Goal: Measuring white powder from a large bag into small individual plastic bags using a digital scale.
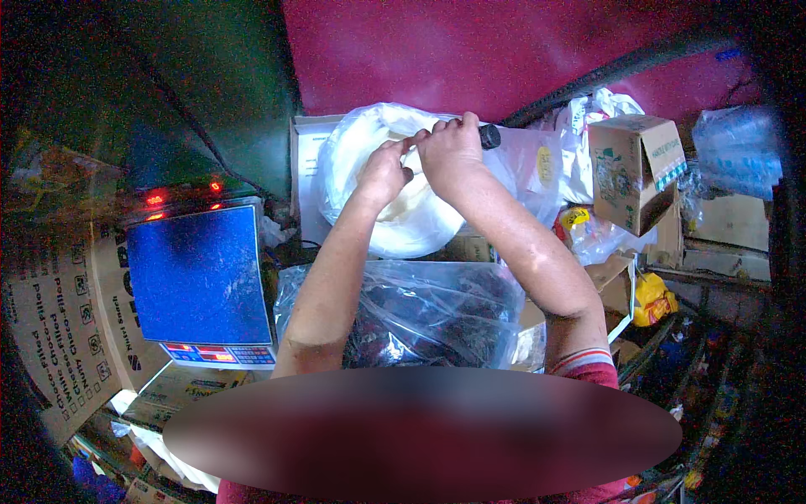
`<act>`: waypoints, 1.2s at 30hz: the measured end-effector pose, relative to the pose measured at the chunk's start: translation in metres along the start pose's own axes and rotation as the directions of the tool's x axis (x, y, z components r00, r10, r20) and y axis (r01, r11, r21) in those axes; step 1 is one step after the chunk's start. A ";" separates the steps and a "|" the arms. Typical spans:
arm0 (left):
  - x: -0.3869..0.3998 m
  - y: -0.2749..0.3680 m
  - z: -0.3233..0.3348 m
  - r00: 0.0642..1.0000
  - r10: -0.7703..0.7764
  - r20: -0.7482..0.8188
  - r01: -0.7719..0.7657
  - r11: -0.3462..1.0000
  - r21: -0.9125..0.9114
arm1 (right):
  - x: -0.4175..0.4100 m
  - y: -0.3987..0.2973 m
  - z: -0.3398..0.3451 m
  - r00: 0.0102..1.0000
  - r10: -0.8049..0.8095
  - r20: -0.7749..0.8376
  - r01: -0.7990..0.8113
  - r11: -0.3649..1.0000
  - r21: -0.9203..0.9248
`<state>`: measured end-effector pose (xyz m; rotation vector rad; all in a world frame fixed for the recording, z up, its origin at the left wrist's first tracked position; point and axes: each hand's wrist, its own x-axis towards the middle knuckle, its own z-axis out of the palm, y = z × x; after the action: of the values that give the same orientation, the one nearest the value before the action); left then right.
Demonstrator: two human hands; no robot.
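My left hand is over a large round mass wrapped in white translucent plastic, its fingers curled in towards my right hand. Beside it, my right hand has its fingers bent over a black-ended object, whose dark cylindrical end sticks out to the right; the rest is hidden by the hand. The fingers of the two hands nearly meet above the plastic's pale, creamy-looking middle. What my left fingers touch is too unclear to tell. Clear plastic sheeting over something dark lies nearer my body, between my forearms.
A digital scale with a blue platform and red lit digits stands at left, beside a printed cardboard carton. At right are an open cardboard box, crumpled plastic bags and a yellow packet. A red-pink surface lies beyond the plastic.
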<state>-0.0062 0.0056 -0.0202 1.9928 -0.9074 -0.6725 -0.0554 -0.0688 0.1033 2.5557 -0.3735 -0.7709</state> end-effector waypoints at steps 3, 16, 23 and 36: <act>-0.001 -0.008 -0.002 0.989 0.074 -0.128 -0.084 0.993 -0.077 | -0.013 0.020 0.000 0.995 0.038 -0.088 -0.030 0.996 0.087; -0.002 -0.016 -0.053 0.978 0.093 -0.189 -0.077 0.993 0.092 | 0.112 -0.041 0.204 0.995 0.015 -0.098 -0.013 1.000 0.024; -0.002 -0.004 -0.070 0.962 0.065 -0.265 -0.074 0.997 -0.025 | 0.132 -0.119 0.206 0.961 -0.252 -0.114 0.273 0.800 0.534; 0.008 -0.007 -0.053 0.969 0.084 -0.231 -0.126 0.977 -0.173 | 0.062 -0.025 0.197 0.977 -0.182 -0.111 0.197 0.574 0.795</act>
<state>0.0388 0.0267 -0.0001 1.7972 -0.7797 -0.4458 -0.1155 -0.1362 -0.0839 3.5205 -0.5434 -0.7603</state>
